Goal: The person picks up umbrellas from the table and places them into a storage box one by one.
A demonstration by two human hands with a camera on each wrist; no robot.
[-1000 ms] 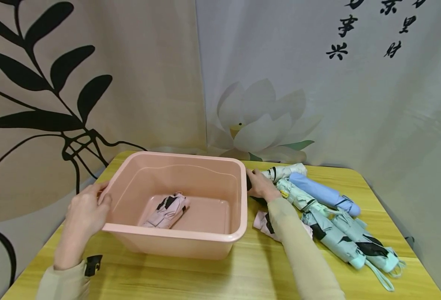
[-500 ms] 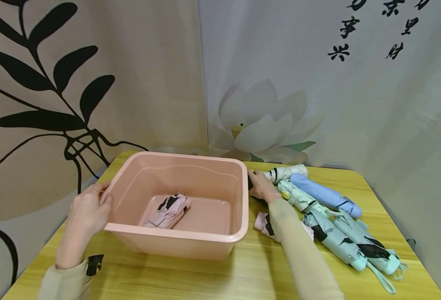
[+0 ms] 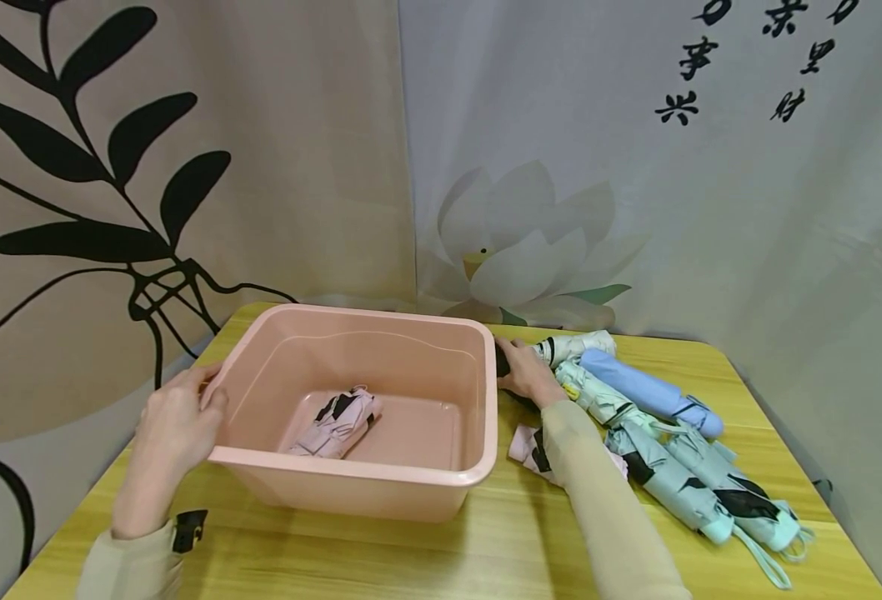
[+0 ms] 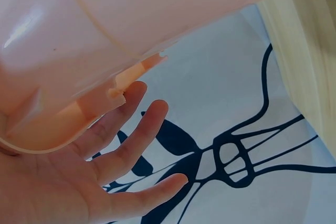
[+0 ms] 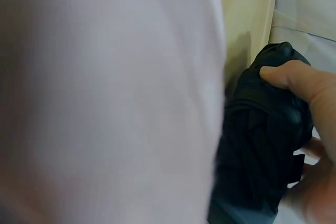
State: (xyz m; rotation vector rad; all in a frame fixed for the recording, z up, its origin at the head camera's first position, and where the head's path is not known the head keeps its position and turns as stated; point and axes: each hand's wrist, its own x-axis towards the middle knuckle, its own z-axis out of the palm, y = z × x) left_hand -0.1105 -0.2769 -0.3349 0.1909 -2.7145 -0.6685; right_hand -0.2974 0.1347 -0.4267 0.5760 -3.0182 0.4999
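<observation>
My left hand (image 3: 174,425) holds the left rim of a pink plastic basin (image 3: 336,481). In the left wrist view its fingers (image 4: 152,116) reach under the rim (image 4: 52,149), several of them spread; the thumb is hidden there. A folded pink umbrella (image 3: 338,422) with black patches lies inside the basin. Beside the basin's right wall, my right hand (image 3: 523,372) grips a folded black umbrella (image 5: 262,129), thumb on one side and fingers on the other. Much of that umbrella is hidden in the head view. Another pink umbrella (image 3: 525,446) lies partly under my right forearm.
On the right of the wooden table (image 3: 351,558) lie several folded umbrellas: a white one (image 3: 579,345), a blue one (image 3: 643,387), a mint one (image 3: 598,396) and teal ones (image 3: 669,483) with hanging straps. A printed curtain (image 3: 523,125) stands behind the table.
Both hands keep their places on the basin rim and the black umbrella. The head view has shifted very slightly; the basin and other umbrellas stay put.
</observation>
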